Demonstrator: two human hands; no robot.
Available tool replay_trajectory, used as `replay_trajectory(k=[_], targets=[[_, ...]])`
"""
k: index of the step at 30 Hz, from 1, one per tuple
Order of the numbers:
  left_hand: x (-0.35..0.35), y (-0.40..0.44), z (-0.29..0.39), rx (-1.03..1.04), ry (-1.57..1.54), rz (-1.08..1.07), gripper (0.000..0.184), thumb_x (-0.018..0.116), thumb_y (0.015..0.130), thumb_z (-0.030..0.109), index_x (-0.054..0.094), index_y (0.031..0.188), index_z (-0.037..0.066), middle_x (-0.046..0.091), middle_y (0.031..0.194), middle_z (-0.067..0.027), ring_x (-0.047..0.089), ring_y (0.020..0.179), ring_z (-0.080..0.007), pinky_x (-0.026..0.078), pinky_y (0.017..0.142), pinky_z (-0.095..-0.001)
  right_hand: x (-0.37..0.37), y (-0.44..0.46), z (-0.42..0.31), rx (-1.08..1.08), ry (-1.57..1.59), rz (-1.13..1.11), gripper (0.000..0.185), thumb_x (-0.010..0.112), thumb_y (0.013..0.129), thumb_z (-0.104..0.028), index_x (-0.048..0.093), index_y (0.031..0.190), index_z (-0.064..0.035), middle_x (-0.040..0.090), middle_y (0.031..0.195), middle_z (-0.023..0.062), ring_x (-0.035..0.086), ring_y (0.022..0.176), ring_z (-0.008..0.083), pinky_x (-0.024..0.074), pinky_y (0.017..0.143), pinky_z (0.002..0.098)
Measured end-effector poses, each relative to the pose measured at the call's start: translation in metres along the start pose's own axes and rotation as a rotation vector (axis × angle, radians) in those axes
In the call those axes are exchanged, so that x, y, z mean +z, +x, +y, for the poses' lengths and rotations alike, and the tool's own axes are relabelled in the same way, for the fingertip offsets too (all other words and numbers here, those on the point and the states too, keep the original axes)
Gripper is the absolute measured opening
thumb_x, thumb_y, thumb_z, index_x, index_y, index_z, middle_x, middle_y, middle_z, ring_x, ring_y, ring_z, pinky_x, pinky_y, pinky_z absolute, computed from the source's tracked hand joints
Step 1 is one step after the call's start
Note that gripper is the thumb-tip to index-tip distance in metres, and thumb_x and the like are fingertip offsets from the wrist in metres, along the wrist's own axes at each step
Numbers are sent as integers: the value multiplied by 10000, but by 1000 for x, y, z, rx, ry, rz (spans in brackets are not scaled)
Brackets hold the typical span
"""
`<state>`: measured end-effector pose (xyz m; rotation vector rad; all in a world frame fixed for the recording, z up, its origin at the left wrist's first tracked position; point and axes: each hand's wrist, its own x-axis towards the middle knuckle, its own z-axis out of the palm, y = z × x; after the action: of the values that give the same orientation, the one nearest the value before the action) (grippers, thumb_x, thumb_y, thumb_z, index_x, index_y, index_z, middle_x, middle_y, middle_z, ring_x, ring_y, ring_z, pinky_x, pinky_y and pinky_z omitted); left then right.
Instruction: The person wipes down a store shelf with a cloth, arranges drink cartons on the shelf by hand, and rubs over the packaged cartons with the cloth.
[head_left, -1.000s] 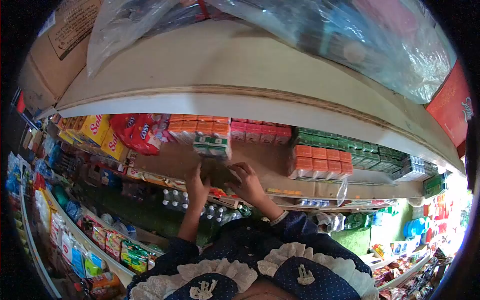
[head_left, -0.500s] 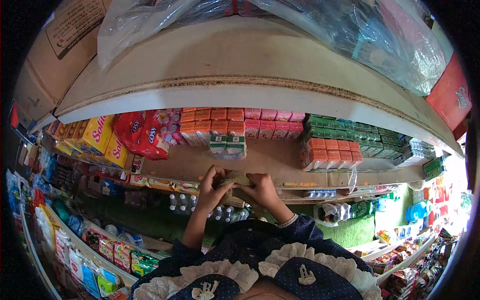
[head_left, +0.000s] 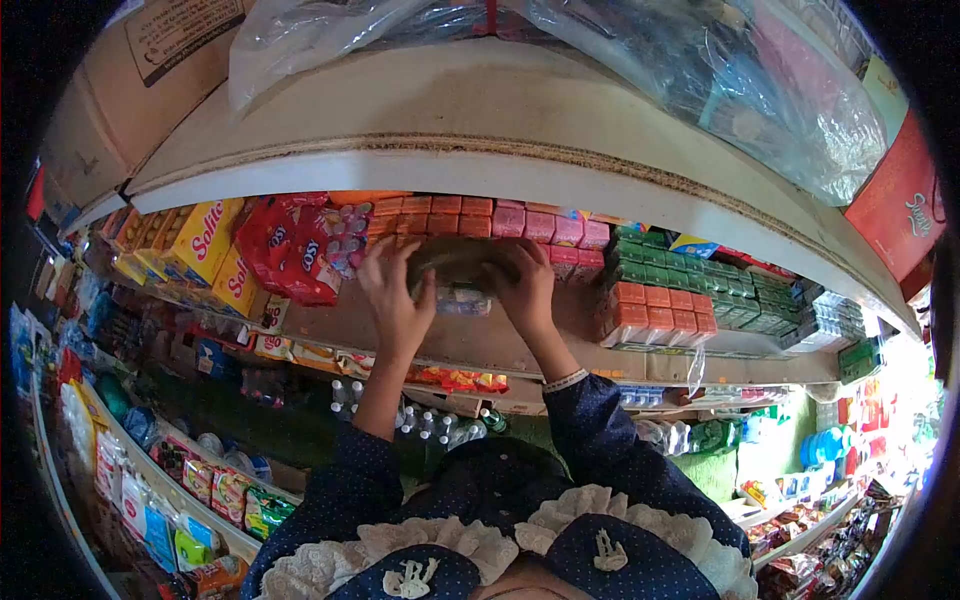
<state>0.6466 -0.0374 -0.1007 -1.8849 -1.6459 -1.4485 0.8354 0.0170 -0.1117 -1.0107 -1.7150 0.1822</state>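
An olive-brown cloth (head_left: 458, 262) is stretched between my two hands over the middle shelf. My left hand (head_left: 400, 300) holds its left end, some fingers raised and blurred. My right hand (head_left: 524, 288) grips the right end. Behind and beneath the cloth, a small pack (head_left: 463, 302) stands on the shelf, mostly covered. Orange cartons (head_left: 445, 222) are stacked behind the cloth, with pink cartons (head_left: 566, 232) to their right.
Red COSY bags (head_left: 300, 260) and yellow Solite boxes (head_left: 205, 240) fill the shelf's left part. Rightward are orange-topped cartons (head_left: 657, 315) and green cartons (head_left: 690, 275). The upper shelf's edge (head_left: 500, 160) overhangs; bottles (head_left: 425, 425) stand below.
Both hands have moved up and forward from the shelf's front edge, over the small green-and-white pack. The cloth, bunched between them before, is now spread wider.
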Motion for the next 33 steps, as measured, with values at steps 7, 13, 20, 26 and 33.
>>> replay_trajectory(k=[7,13,20,26,33], targets=[[39,-33,-24,205,-27,-197,375,722,807,68,651,1175,59,533,1312,-114,535,1174,-374,507,936,-474,26,-41,4,-161,-59,-138,402,704,785,-37,644,1182,-60,601,1216,164,560,1140,382,478,977,463],[42,-41,-21,188,6,-82,197,729,845,104,645,1014,49,585,1081,-99,555,952,-332,479,772,-451,33,-53,13,-148,-146,-113,442,713,752,-30,614,1182,-56,557,1216,183,552,1091,403,481,932,477],[36,-35,-22,16,-256,-299,170,692,846,166,605,928,44,566,916,-119,581,783,-336,480,750,-455,-3,-57,7,-142,77,-307,548,760,696,-81,587,1216,-70,567,1175,168,551,1056,404,472,923,483],[6,-90,1,-74,-232,-352,243,686,833,179,652,1049,73,565,1029,-130,600,868,-336,494,788,-468,-2,-114,8,-223,9,-393,532,762,713,-121,605,1220,-77,575,1171,152,553,1063,383,475,923,476],[6,-122,-8,28,-3,-463,506,659,874,321,616,1346,146,362,1556,-120,271,1446,-426,229,1155,-590,-6,-123,4,-143,-55,-554,588,743,773,-255,558,1310,-103,508,1338,149,460,1264,381,392,1058,513]])
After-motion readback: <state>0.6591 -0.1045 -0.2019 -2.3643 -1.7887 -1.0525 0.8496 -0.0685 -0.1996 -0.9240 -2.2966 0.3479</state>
